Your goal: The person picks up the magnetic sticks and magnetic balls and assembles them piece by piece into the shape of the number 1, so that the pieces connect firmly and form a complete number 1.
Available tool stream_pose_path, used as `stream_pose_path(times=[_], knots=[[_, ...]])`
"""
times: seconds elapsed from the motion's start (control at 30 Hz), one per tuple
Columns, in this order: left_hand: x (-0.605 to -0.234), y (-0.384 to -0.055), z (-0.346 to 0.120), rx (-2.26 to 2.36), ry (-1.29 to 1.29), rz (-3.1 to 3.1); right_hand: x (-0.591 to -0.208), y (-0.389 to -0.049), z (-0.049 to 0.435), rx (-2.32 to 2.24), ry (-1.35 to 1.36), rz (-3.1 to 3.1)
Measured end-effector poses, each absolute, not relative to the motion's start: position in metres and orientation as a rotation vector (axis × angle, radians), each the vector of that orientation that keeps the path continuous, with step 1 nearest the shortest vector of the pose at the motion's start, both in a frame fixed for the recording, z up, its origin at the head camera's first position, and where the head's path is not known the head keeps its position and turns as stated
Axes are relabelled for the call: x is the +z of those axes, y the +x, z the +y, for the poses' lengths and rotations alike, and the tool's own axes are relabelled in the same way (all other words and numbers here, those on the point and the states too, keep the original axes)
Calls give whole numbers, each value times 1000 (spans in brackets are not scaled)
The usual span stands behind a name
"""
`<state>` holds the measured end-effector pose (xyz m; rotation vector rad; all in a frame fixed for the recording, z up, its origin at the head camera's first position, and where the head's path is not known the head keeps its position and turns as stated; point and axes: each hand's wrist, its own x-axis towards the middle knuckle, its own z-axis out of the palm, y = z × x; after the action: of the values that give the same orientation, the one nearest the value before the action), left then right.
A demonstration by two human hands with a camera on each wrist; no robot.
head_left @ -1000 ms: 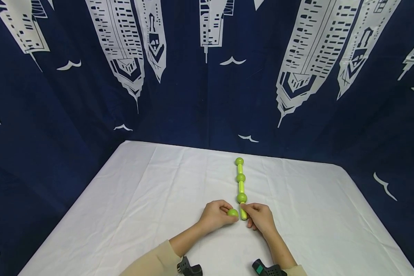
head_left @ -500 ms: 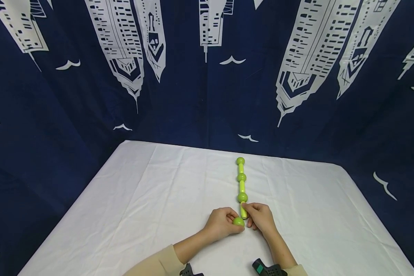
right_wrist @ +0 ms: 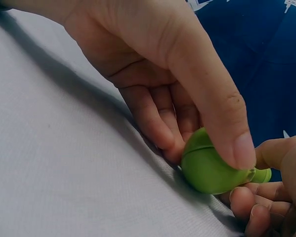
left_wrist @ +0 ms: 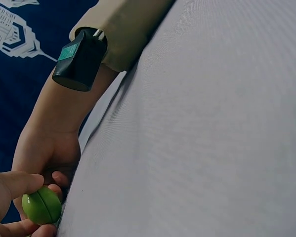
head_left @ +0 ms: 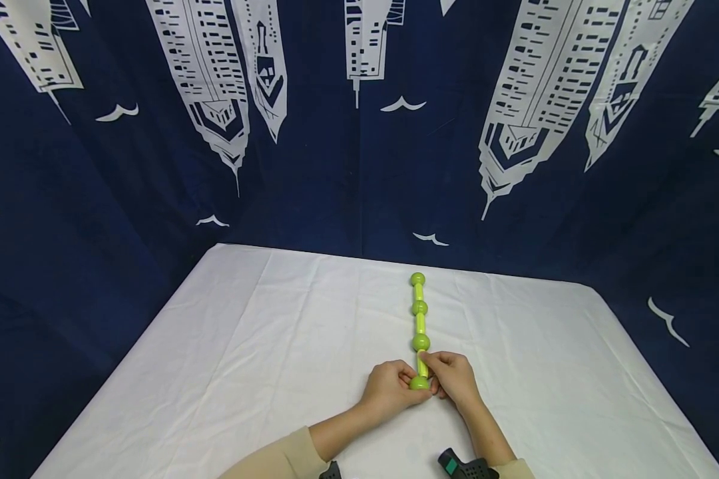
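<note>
A straight row of green balls and lighter green rods runs away from me on the table, with its far ball (head_left: 417, 279), middle ball (head_left: 419, 307) and third ball (head_left: 421, 342). My left hand (head_left: 392, 387) holds a green ball (head_left: 419, 384) between thumb and fingers, right at the near end of the last rod (head_left: 423, 368). That rod is pinched by my right hand (head_left: 457, 379), whose fingers partly cover it. In the left wrist view the held ball (left_wrist: 42, 205) shows a seam. In the right wrist view the ball (right_wrist: 207, 165) meets the rod's end (right_wrist: 262, 175).
A white cloth (head_left: 275, 346) covers the table. Behind its far edge hangs a dark blue curtain (head_left: 335, 186) printed with white buildings and birds. A black device (head_left: 467, 466) is worn on the right wrist.
My left hand has moved right and slightly toward me, bringing its ball from beside the last rod to that rod's near end. The right hand has stayed on the rod.
</note>
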<state>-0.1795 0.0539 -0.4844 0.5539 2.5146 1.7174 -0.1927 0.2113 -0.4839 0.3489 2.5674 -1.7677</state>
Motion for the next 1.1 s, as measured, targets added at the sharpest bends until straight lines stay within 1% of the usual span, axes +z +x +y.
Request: stream_pose_path(times=[0.63,1.1], knots=[[-487,-180,60,1673,515,2624,-486,-195,209,-1769,358,2575],[-484,-181,55,1645,508,2578,-482,-193,216,-1724,329,2586]])
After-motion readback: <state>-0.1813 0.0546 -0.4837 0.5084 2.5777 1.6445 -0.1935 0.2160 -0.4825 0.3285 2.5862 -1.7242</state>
